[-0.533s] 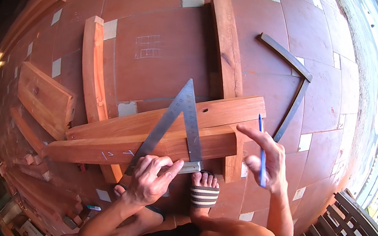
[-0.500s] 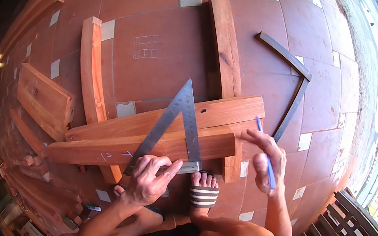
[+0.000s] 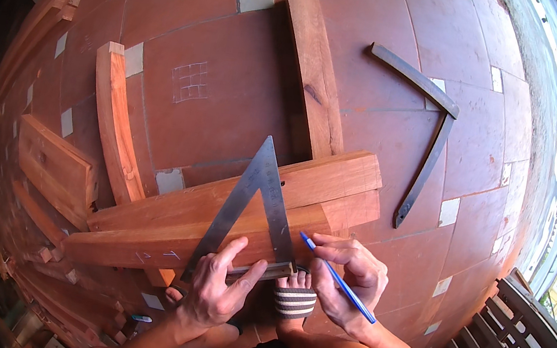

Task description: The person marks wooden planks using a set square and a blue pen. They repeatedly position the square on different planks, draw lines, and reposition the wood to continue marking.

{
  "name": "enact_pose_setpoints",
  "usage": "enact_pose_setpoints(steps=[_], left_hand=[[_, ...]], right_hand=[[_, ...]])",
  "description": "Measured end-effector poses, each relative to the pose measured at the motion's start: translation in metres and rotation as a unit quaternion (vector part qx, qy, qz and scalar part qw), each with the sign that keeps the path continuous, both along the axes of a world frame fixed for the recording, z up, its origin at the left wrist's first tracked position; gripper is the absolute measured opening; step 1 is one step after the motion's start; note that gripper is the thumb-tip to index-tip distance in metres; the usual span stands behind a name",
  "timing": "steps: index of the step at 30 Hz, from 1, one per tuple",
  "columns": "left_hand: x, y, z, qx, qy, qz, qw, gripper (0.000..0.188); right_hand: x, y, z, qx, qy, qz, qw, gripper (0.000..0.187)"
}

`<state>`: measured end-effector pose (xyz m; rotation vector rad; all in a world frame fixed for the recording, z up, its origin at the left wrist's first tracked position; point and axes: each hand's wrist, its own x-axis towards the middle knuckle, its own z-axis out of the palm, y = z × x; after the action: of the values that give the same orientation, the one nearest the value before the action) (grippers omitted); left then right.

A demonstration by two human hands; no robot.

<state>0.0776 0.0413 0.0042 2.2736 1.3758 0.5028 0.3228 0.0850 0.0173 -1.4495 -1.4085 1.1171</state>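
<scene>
Outdoors or near it, on a red tiled floor (image 3: 244,64), a metal square (image 3: 231,213) lies across a reddish wooden beam (image 3: 249,233), its pointed corner angled away from the person and its thick edge at the beam's near side. The left hand (image 3: 217,289) has its grip clamped on that thick edge, thumb and index finger splayed. The right hand (image 3: 352,282) has its grip closed on a blue pen (image 3: 347,291), whose tip hovers at or just above the wood, right of the square; contact cannot be told. A second beam (image 3: 332,170) lies alongside, both resting over cross timbers (image 3: 315,80), with a sandalled foot (image 3: 294,303) just beside the near edge.

The square looks thin, stiff and fairly light, likely smooth enough to slide on planed wood; its thick edge seems the best hold, pressed against the beam's side, clear of the sharp-looking corner. The pen, light and slick, probably handles best pinched low near the tip. The beam appears solid and heavy, rigid rather than fragile, and likely calls for two hands, one toward each end.
</scene>
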Motion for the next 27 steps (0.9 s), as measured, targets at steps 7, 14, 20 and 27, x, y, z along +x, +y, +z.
enact_pose_setpoints(steps=[7,14,20,27], left_hand=[[-0.0049,-0.0025,-0.0020,-0.003,0.008,0.001,1.000,0.048],[-0.0065,-0.0015,-0.0014,-0.027,0.013,0.006,1.000,0.049],[-0.0074,-0.0037,0.0012,-0.035,0.015,0.004,0.999,0.052],[-0.0055,-0.0021,0.0006,-0.035,0.007,0.008,0.999,0.055]], right_hand=[[-0.0122,-0.0007,-0.0066,-0.022,0.040,-0.001,0.999,0.011],[-0.0108,0.0042,-0.0066,-0.033,0.020,0.011,0.999,0.012],[-0.0098,0.0040,-0.0047,-0.034,0.014,0.024,0.999,0.013],[-0.0084,0.0057,-0.0036,-0.038,0.005,0.029,0.999,0.013]])
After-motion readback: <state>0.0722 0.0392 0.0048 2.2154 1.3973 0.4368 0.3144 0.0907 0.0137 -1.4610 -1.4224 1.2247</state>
